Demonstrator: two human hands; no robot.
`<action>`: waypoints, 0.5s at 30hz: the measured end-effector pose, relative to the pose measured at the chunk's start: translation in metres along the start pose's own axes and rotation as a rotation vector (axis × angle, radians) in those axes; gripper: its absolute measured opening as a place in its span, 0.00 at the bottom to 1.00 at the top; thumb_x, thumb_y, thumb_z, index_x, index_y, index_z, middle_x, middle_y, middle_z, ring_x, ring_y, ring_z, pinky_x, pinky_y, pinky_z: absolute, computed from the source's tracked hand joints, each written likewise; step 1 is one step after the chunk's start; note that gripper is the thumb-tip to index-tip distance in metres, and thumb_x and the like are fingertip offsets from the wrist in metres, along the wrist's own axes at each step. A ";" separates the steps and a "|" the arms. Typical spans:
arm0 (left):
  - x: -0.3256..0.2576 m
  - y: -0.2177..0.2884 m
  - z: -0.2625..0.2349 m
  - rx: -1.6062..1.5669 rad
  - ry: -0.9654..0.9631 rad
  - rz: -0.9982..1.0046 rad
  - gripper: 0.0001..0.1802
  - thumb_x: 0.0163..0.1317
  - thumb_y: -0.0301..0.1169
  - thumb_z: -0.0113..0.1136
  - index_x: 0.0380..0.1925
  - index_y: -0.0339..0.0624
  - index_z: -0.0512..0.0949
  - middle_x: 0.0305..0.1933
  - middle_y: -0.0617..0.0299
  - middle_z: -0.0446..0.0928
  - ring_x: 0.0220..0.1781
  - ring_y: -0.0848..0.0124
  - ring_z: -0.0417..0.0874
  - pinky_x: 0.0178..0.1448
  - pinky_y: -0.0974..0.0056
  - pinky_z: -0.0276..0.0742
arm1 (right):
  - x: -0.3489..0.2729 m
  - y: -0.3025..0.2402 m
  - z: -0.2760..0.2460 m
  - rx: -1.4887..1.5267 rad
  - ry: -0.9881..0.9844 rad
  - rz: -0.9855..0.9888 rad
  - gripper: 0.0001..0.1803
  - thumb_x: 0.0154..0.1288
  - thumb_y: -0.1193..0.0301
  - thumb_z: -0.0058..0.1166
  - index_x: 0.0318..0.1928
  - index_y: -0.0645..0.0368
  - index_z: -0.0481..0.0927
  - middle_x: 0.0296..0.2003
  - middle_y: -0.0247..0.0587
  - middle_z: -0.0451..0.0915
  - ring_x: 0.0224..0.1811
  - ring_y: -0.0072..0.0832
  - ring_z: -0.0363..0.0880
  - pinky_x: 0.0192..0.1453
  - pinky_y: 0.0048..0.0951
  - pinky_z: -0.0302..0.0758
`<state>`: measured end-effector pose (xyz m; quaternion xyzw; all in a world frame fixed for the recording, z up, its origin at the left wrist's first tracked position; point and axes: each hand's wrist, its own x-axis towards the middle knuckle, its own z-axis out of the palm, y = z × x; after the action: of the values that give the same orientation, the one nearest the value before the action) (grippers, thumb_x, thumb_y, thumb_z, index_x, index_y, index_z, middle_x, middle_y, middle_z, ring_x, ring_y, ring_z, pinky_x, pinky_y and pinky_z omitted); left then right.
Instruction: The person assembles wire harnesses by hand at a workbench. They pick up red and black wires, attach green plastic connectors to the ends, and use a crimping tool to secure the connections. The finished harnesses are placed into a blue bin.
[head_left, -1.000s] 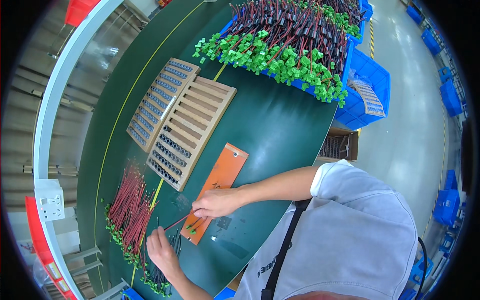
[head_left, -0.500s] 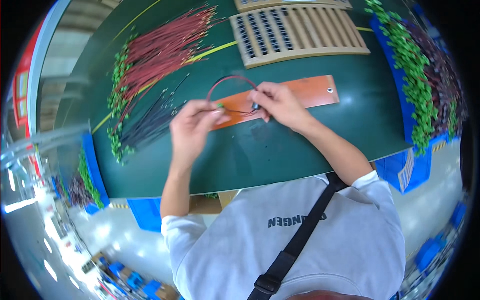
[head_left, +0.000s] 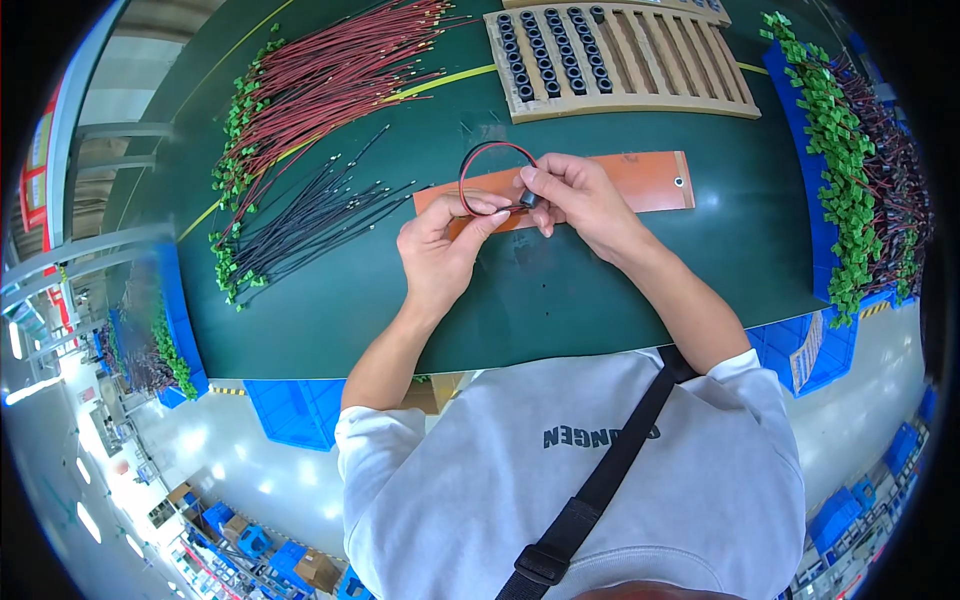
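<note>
Table (head_left: pixel 530 325): green, w/ orange board (head_left: pixel 640 185) lying on it.
L hand (head_left: pixel 443 245): fingers are pinching wires (head_left: pixel 500 145), red + blk.
R hand (head_left: pixel 585 205): fingers are grasping blk cylinder (head_left: pixel 529 199).
Wires: looped btw hands, over board.
Cylinder: at R fingertips.

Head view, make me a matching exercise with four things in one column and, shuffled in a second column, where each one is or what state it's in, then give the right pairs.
Things
1. Red-and-black wire loop
2. Loose red wires
3. Orange strip
4. Slotted tray

Place or state
A. Partly filled with dark round pieces
B. Lying flat, partly hidden by the hands
C. Held between left hand and right hand
D. Spread on the table's left side

Pairs: 1-C, 2-D, 3-B, 4-A
</note>
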<state>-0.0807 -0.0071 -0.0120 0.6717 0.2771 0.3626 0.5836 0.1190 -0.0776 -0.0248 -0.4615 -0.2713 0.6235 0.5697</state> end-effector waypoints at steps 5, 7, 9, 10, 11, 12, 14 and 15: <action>-0.002 -0.005 0.001 0.041 0.028 0.131 0.08 0.64 0.09 0.64 0.37 0.30 0.79 0.47 0.46 0.86 0.51 0.61 0.89 0.57 0.60 0.86 | -0.001 -0.001 0.001 0.068 0.011 0.032 0.15 0.80 0.62 0.57 0.43 0.63 0.81 0.28 0.32 0.78 0.26 0.17 0.77 0.31 0.22 0.76; -0.002 -0.004 -0.001 0.094 -0.012 0.161 0.08 0.63 0.09 0.64 0.36 0.31 0.79 0.47 0.47 0.87 0.50 0.62 0.89 0.56 0.60 0.86 | -0.001 -0.002 0.001 0.076 0.009 0.044 0.14 0.80 0.63 0.56 0.43 0.63 0.81 0.29 0.31 0.78 0.26 0.17 0.77 0.32 0.23 0.75; -0.002 -0.004 -0.002 0.140 -0.034 0.214 0.08 0.62 0.09 0.65 0.35 0.32 0.80 0.46 0.48 0.87 0.50 0.62 0.89 0.56 0.61 0.85 | -0.001 -0.004 0.001 0.080 0.005 0.044 0.14 0.80 0.63 0.56 0.43 0.63 0.81 0.28 0.31 0.77 0.26 0.17 0.77 0.31 0.24 0.75; -0.002 -0.006 -0.002 0.162 -0.034 0.252 0.08 0.62 0.09 0.66 0.35 0.32 0.80 0.46 0.49 0.87 0.49 0.63 0.88 0.55 0.61 0.85 | -0.002 -0.005 0.002 0.091 0.013 0.049 0.14 0.80 0.63 0.56 0.43 0.63 0.81 0.28 0.31 0.77 0.26 0.17 0.77 0.31 0.24 0.75; -0.001 -0.007 -0.001 0.183 -0.035 0.290 0.08 0.62 0.09 0.66 0.34 0.32 0.80 0.46 0.49 0.87 0.49 0.63 0.88 0.55 0.61 0.85 | -0.002 -0.006 0.003 0.101 0.022 0.053 0.14 0.80 0.63 0.56 0.43 0.63 0.81 0.27 0.31 0.77 0.26 0.17 0.77 0.31 0.23 0.74; 0.000 -0.008 -0.001 0.154 -0.009 0.261 0.08 0.61 0.09 0.66 0.34 0.32 0.80 0.45 0.49 0.87 0.49 0.63 0.88 0.55 0.61 0.85 | -0.002 -0.007 0.004 0.111 0.030 0.058 0.14 0.80 0.63 0.56 0.43 0.63 0.81 0.26 0.31 0.77 0.26 0.17 0.77 0.31 0.23 0.74; 0.001 -0.006 0.002 0.095 0.043 0.200 0.09 0.60 0.09 0.67 0.34 0.33 0.80 0.44 0.50 0.87 0.49 0.63 0.88 0.54 0.61 0.85 | -0.002 -0.006 0.001 0.117 0.006 0.058 0.15 0.80 0.62 0.57 0.44 0.64 0.81 0.27 0.32 0.78 0.27 0.18 0.79 0.31 0.22 0.77; 0.001 -0.006 0.003 0.084 0.050 0.189 0.09 0.60 0.09 0.67 0.34 0.33 0.80 0.44 0.50 0.87 0.49 0.63 0.88 0.54 0.61 0.85 | -0.002 -0.005 0.000 0.120 -0.007 0.058 0.16 0.80 0.62 0.57 0.44 0.65 0.81 0.28 0.33 0.79 0.28 0.18 0.80 0.31 0.21 0.78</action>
<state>-0.0776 -0.0068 -0.0178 0.7093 0.2419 0.4208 0.5112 0.1212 -0.0786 -0.0195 -0.4323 -0.2218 0.6565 0.5770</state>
